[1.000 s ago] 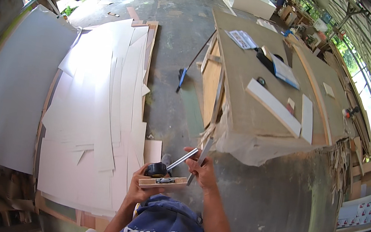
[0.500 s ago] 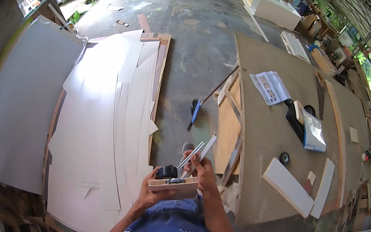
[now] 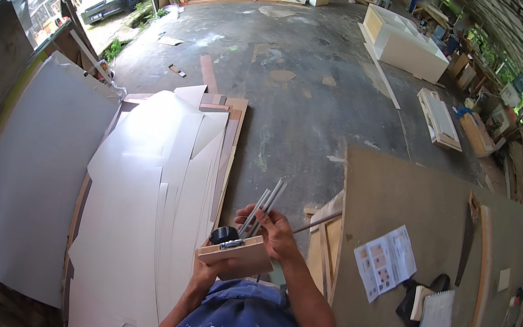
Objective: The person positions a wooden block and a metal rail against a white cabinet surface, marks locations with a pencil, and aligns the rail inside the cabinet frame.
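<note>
My left hand [image 3: 210,271] grips a small flat wooden board [image 3: 238,257] from below and holds it level in front of my chest. A black round part [image 3: 224,234] and a small metal piece sit on the board's far edge. My right hand [image 3: 272,227] is closed on a few thin grey metal rods [image 3: 265,204] that stick up and away from me, just above the board. Both forearms come in from the bottom, above my blue shirt.
A large brown board table [image 3: 430,209] on my right carries a printed leaflet [image 3: 384,260], a notebook [image 3: 434,318] and a dark tool. White sheets [image 3: 154,202] are stacked on the floor at left, with a big white panel [image 3: 36,177] beyond. Concrete floor and cabinets lie ahead.
My view has tilted up and swung, so the table has slid to the right and more floor shows. My hands keep the board and rods, now held a little higher.
</note>
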Tool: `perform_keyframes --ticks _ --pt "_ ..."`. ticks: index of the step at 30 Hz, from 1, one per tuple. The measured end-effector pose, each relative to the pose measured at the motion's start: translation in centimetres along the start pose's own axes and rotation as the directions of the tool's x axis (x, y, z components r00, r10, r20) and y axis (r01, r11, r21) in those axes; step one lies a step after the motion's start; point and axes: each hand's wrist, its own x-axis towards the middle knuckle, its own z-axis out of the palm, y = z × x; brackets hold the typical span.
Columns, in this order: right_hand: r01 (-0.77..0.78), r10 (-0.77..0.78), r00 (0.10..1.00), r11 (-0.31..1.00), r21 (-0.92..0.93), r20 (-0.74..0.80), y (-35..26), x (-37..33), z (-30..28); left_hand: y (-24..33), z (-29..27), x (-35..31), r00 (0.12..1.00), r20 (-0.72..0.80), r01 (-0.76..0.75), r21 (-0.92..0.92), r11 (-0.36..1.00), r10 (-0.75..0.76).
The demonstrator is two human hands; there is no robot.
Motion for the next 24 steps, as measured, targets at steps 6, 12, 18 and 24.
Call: perform_keyframes --ticks 6,12,18,24 --pt "0.056 -0.066 0.989 0.996 -0.075 -0.129 -4.2 15.0 -4.1 -0.2 0.1 16.4 1.000 0.018 0.019 -0.018 1.000 -0.019" --pt "0.372 -0.430 0.786 0.903 -0.215 -0.444 -13.0 31.9 -11.6 3.2 0.2 37.0 0.980 0.184 0.054 0.090 0.994 -0.070" --pt "0.323 -0.472 0.772 0.868 -0.377 -0.425 -24.7 42.3 -16.3 9.4 1.3 56.8 0.905 0.416 0.053 0.106 0.993 -0.093" --pt "0.190 -0.344 0.892 0.874 -0.448 -0.292 -27.9 50.2 -18.4 9.1 5.8 72.7 0.877 0.441 0.152 0.128 0.980 -0.193"
